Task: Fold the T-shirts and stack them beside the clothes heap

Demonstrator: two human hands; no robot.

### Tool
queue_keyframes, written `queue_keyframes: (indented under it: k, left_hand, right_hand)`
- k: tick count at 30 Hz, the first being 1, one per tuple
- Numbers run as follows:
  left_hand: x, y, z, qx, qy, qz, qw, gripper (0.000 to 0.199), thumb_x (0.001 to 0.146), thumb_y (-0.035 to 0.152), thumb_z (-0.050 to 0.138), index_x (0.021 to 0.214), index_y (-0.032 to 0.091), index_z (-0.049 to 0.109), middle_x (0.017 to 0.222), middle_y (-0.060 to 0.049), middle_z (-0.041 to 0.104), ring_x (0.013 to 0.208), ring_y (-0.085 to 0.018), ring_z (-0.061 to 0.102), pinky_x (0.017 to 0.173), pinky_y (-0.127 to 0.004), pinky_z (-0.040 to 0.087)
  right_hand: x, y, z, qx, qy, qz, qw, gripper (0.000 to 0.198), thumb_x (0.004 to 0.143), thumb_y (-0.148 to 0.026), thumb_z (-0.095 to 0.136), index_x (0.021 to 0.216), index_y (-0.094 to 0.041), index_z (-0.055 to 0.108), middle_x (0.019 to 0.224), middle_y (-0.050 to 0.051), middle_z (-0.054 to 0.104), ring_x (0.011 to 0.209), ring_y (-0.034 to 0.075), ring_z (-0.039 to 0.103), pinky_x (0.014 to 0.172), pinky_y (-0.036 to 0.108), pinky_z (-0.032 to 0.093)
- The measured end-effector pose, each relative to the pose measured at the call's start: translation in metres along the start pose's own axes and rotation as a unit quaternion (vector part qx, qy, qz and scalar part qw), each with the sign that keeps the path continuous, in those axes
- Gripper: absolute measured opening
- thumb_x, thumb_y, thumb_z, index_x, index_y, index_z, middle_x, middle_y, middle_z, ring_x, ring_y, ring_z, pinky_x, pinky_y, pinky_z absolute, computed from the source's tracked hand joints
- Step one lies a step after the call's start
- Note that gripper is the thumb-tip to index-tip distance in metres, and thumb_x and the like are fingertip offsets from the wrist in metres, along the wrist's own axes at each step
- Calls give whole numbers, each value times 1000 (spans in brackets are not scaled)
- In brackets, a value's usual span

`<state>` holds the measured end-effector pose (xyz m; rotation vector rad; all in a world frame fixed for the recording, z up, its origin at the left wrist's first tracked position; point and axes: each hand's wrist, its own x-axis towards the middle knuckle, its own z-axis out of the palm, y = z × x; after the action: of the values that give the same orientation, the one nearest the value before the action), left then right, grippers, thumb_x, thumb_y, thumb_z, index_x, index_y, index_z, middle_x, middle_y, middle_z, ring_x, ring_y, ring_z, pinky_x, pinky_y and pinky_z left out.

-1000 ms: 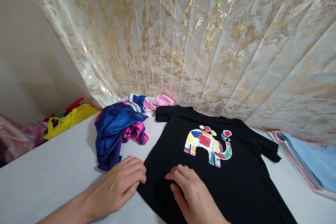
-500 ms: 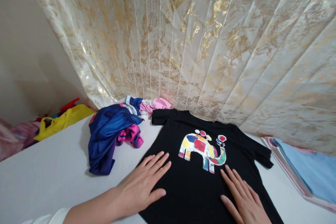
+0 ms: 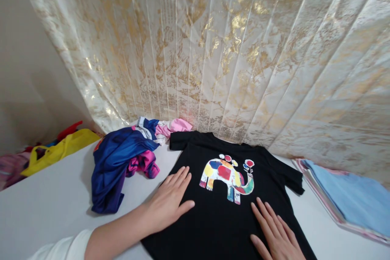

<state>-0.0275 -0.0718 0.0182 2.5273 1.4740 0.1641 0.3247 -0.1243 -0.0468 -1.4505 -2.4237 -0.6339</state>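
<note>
While the black T-shirt (image 3: 225,215) lies spread face-up on the white desk (image 3: 55,207), both hands press flat on it — the left hand (image 3: 169,199) beside the elephant print (image 3: 227,176), the right hand (image 3: 276,233) below the print's trunk end, fingers straight and spread, gripping nothing. Soft, light cloth like this would likely wrinkle and slide — best taken at a sleeve or hem. Left of the shirt sits a blue and pink clothes heap (image 3: 122,162); right of it, a folded stack (image 3: 347,199).

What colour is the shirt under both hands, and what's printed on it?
Black t-shirt with a multicoloured patchwork elephant print, seen clearly in the head view.
</note>
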Motion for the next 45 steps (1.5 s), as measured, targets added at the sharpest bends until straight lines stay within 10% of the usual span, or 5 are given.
queue_keyframes:
  k: [7, 28, 34, 39, 45]
  left_hand:
    - [69, -12, 14, 40, 83, -44, 995, 71, 95, 56, 41, 145, 7, 34, 153, -21, 24, 142, -35, 19, 112, -51, 22]
    - [65, -27, 12, 83, 84, -61, 991, 70, 91, 56, 45, 144, 10, 39, 153, -21, 25, 141, -37, 22, 109, -52, 26]
    - [76, 70, -3, 63, 66, 149, 985, 59, 94, 48, 47, 141, 12, 42, 152, -15, 31, 141, -30, 25, 112, -44, 23]
    - [92, 180, 35, 34, 60, 423, 903, 52, 94, 54, 48, 124, 13, 55, 135, -10, 55, 126, -22, 46, 96, -32, 39]
    - [98, 211, 94, 37, 143, 420, 896, 31, 100, 34, 43, 116, 11, 57, 123, -10, 61, 103, -21, 59, 72, -29, 45]
  right_hand:
    - [-16, 19, 8, -2, -38, 28, 999, 76, 92, -47, 41, 153, -26, 2, 151, 8, 33, 130, 29, 46, 94, 43, 50]
    - [-29, 103, 5, 285, -45, 309, 906, 54, 90, -53, 36, 122, -18, 62, 138, 12, 54, 129, 28, 48, 109, 46, 37]
    - [29, 150, 27, 266, -17, 362, 894, 37, 80, -45, 45, 85, -19, 70, 103, 15, 69, 102, 30, 63, 94, 45, 45]
    - [66, 163, 38, 246, -39, 370, 895, 32, 75, -47, 53, 58, -21, 59, 63, 6, 62, 74, 25, 62, 65, 34, 46]
    - [74, 172, 39, 239, -60, 366, 897, 26, 73, -39, 55, 55, -24, 43, 51, -3, 50, 52, 16, 52, 49, 26, 35]
